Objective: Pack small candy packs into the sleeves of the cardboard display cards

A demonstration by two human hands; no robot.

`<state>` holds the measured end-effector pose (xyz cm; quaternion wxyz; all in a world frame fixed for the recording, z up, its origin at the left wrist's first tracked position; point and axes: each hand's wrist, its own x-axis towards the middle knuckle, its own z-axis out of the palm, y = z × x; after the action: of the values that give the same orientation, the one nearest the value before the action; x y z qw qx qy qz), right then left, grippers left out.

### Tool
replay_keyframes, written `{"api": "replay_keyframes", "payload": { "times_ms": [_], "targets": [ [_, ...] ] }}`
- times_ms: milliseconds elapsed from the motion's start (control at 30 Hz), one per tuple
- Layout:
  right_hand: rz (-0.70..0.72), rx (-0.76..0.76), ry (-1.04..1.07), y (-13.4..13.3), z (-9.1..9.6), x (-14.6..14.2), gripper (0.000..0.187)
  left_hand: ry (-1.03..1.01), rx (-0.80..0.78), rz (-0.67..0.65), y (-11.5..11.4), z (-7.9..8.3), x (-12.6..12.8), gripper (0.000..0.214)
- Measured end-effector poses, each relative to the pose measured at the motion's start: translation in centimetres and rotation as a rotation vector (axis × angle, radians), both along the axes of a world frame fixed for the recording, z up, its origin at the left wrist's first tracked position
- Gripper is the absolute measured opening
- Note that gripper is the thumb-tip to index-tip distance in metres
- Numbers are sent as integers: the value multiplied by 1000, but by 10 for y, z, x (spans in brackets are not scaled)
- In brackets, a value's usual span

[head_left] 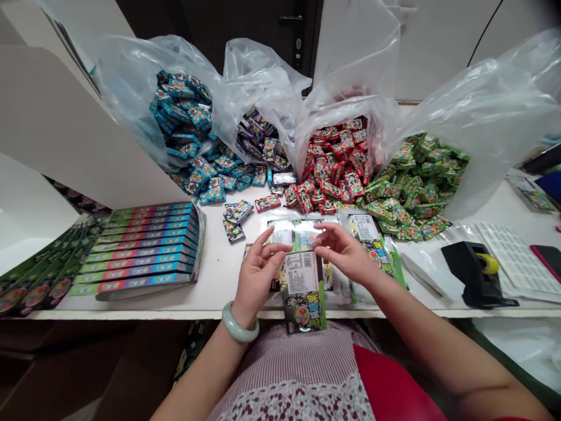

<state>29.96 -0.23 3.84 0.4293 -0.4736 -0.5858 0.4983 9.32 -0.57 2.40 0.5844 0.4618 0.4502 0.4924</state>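
My left hand (258, 272) and my right hand (344, 251) pinch the top edge of a clear, printed plastic pouch (302, 289) from either side. The pouch hangs upright over the table's near edge, showing a white barcode label and a green and black printed bottom. Both hands have fingers curled onto the pouch's top. A pale green bangle (239, 327) circles my left wrist. Under the hands lie more flat pouches (370, 234) on the white table (219, 275).
Clear bags spill small packets behind: blue (188, 128), purple (263, 140), red (337, 164), green (412, 187). A stack of coloured long boxes (144, 251) lies left, green cards (39, 275) beyond it. A black tape dispenser (477, 272), a label sheet (517, 263) and a phone (547, 257) sit right.
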Motion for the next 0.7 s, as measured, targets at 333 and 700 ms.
{"api": "replay_keyframes", "payload": {
  "times_ms": [333,700],
  "targets": [
    [121,135,-240,0,13,-6,9,35,76,-20,4,11,-2,9],
    [181,-44,-209,11,24,-13,10,35,83,-180,15,9,-13,8]
  ]
}}
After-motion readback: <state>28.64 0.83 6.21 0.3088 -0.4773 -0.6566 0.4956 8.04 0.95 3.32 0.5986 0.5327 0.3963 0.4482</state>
